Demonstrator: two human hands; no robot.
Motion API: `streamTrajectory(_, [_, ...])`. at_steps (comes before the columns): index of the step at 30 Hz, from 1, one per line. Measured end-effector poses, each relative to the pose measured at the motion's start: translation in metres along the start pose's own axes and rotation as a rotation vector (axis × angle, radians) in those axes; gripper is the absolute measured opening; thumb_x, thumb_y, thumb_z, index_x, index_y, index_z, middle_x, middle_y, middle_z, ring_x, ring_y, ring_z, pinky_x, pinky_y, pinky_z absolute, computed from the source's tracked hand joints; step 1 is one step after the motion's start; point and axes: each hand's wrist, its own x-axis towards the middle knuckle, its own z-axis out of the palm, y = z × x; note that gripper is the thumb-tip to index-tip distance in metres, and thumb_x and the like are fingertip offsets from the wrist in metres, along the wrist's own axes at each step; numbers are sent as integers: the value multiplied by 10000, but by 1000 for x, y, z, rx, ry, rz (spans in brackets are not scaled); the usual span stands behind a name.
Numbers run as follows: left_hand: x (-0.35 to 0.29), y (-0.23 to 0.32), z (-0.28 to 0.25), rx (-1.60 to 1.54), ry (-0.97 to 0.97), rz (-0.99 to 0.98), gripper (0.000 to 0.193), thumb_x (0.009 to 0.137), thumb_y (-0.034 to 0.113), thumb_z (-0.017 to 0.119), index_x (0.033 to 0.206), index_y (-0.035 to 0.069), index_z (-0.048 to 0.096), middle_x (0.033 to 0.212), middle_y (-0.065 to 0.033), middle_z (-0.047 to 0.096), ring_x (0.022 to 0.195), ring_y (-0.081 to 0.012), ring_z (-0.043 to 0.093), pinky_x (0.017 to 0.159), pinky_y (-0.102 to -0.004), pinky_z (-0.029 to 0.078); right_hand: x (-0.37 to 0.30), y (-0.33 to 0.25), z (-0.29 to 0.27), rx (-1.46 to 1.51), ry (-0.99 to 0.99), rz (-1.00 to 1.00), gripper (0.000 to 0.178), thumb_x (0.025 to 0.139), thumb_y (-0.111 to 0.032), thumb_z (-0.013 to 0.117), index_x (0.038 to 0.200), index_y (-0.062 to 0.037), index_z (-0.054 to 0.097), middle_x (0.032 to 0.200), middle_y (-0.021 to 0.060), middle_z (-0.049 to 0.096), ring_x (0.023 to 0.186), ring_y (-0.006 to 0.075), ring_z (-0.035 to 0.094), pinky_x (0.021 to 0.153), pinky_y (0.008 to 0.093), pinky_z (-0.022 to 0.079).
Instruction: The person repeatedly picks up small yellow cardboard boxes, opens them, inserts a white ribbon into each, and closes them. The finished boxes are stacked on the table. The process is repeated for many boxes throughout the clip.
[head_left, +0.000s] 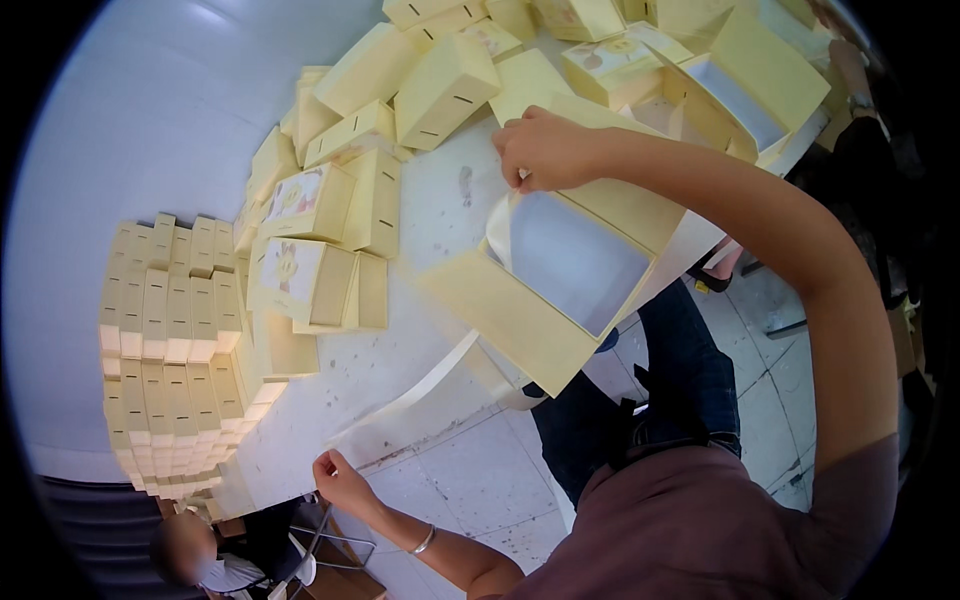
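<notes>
An open cream box (462,275) lies at the near edge of the pale bench (440,205), just off the middle of the view toward 2 o'clock. Its inside is bluish white; one broad panel spreads toward 8 o'clock and another toward 2 o'clock. The right hand (545,150), at 1 o'clock, is above the box's far corner, its thumb and fingers pinched on a pale ribbon loop (499,235) that drops into the box along the wall at its 10 o'clock side. The left hand (345,487), at 7 o'clock, is well apart from the box, just off the bench edge; its fingers are closed at the end of a long cream ribbon (440,374), which stretches back toward the box's outer panel. Whether ribbon and loop are one piece I cannot tell. A silver bracelet (425,540) circles the left wrist.

At 9 o'clock, narrow cream boxes stand in a tall, tidy stack (180,330). From 10 o'clock round to 1 o'clock, closed boxes lie in a loose jumble (446,90), some with a printed picture, some with a short dark slot. A second open box (775,75) sits at 2 o'clock, with another person's arm (850,72) near it. At 8 o'clock another person (190,548) is beyond the bench.
</notes>
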Motion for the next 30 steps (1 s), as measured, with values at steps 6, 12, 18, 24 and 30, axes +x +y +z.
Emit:
streamTrajectory(6, [-15, 75, 12, -123, 168, 304, 294, 839, 150, 543, 1089, -2, 510, 1019, -123, 563, 855, -214, 541, 751, -296, 430, -4, -23, -10, 265, 368, 200, 61, 748, -102, 583, 805, -98, 602, 819, 80, 578, 754, 252, 556, 680, 364, 423])
streamTrajectory(12, [-31, 206, 12, -1045, -884, 336, 433, 930, 294, 390, 1231, -15, 422, 1071, -141, 573, 766, -156, 562, 611, -253, 464, -23, -89, 3, 439, 683, -391, 146, 719, -7, 612, 857, -24, 566, 873, 137, 585, 816, 320, 577, 728, 367, 471])
streamTrajectory(18, [-18, 274, 39, -1195, -1555, 27, 419, 900, 245, 472, 1232, -4, 414, 1044, -112, 584, 481, -20, 380, 404, -161, 293, -49, -100, 10, 483, 672, -496, 182, 693, 65, 615, 851, -6, 562, 886, 134, 589, 838, 332, 574, 753, 378, 466])
streamTrajectory(24, [2, 268, 47, -1603, -1116, -3, 201, 880, 150, 505, 996, -3, 562, 940, -119, 621, 453, -17, 354, 409, -160, 279, -72, -78, 8, 485, 463, -2, 244, 727, 37, 593, 960, -23, 549, 854, 112, 588, 826, 281, 570, 764, 338, 453])
streamTrajectory(30, [-47, 279, 25, -1158, -972, 290, 142, 867, 106, 529, 914, -16, 585, 697, -50, 618, 517, -69, 508, 465, -180, 383, -52, -90, -27, 835, 656, 14, 262, 806, -82, 589, 1057, -19, 549, 939, 100, 609, 916, 173, 561, 803, 288, 435])
